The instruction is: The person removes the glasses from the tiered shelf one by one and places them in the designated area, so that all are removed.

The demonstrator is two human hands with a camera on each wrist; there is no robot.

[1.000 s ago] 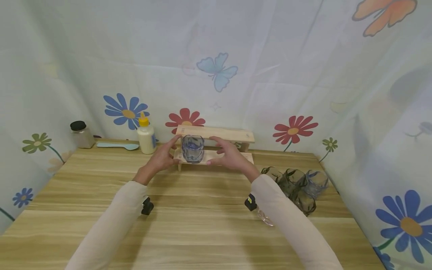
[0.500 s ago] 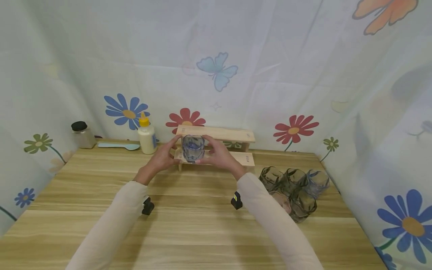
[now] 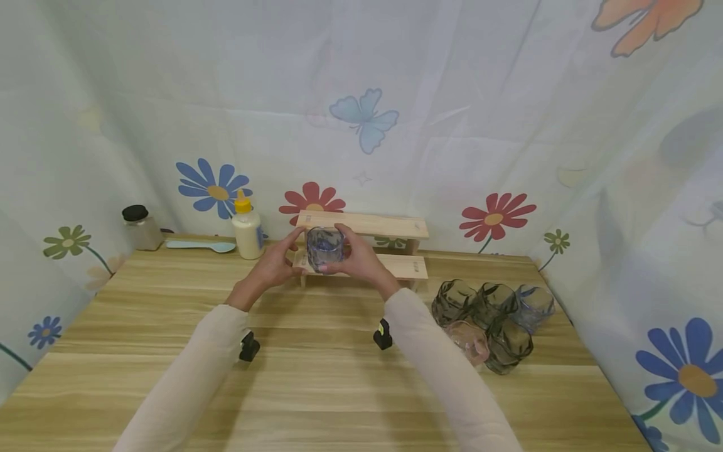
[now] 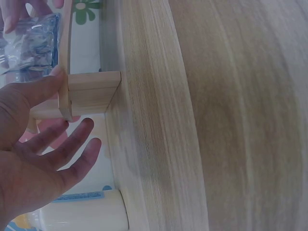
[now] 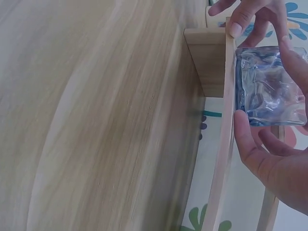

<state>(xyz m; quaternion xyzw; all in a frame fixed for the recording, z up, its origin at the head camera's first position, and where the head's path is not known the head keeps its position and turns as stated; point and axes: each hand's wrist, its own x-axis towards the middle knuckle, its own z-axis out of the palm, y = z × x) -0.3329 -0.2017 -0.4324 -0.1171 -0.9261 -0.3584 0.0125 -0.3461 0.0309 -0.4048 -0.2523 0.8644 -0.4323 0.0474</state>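
A clear bluish glass (image 3: 325, 249) stands upright at the left end of the lower step of a small two-tier wooden shelf (image 3: 403, 266). My right hand (image 3: 363, 258) holds the glass from its right side, thumb low at the front and index finger near the rim. On the other side, my left hand (image 3: 273, 262) has its fingers spread and relaxed. In the left wrist view its thumb touches the board's edge beside the glass (image 4: 31, 45), and the other fingers (image 4: 79, 163) hang loose past the board's end. The right wrist view shows the right thumb against the glass (image 5: 267, 86) at its base.
At the right stand several dark glasses (image 3: 494, 304), a bluish glass (image 3: 533, 306) and a pink glass (image 3: 470, 342). To the left are a yellow-capped bottle (image 3: 247, 235), a light blue spoon (image 3: 200, 245) and a black-lidded jar (image 3: 142, 231). A flowered curtain hangs behind the wooden table (image 3: 316, 376).
My right hand has moved left from beside the glass and taken hold of it. The left hand has stayed nearly still, and the glass stands in about the same spot.
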